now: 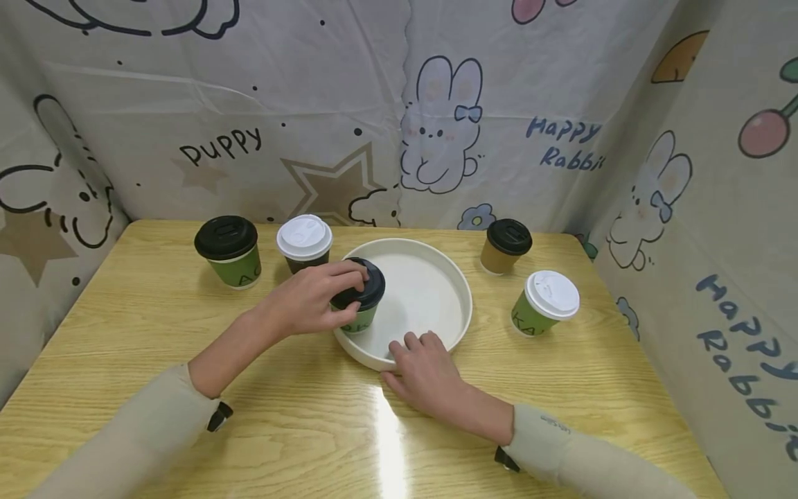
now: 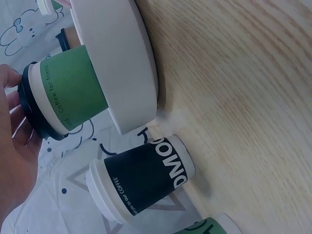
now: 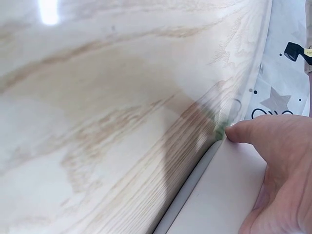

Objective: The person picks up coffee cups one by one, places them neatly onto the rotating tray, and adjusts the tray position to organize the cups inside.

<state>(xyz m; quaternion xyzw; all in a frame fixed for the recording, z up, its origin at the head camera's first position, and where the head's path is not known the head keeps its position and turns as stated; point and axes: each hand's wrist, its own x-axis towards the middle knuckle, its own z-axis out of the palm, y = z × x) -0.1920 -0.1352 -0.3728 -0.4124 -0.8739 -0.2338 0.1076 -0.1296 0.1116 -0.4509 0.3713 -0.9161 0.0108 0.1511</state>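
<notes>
A green paper coffee cup with a black lid [image 1: 366, 294] stands inside the left part of a round white tray [image 1: 430, 260]. My left hand [image 1: 314, 298] holds this cup from above by its lid, thumb on the near side; the left wrist view shows the fingers around the lid's edge [image 2: 36, 105]. At the tray's near rim is my right hand [image 1: 430, 374], gripping the wall with the fingers over the inside and the thumb outside. In the right wrist view the thumb [image 3: 241, 131] lies against the tray's outer wall [image 3: 219, 195].
Left of the tray stand a green cup with black lid [image 1: 231, 253] and a dark cup with white lid [image 1: 305, 242]. To its right are a brown cup with black lid [image 1: 506, 246] and a green cup with white lid [image 1: 545, 301]. A printed curtain [image 1: 349, 90] borders the wooden table [image 1: 280, 416].
</notes>
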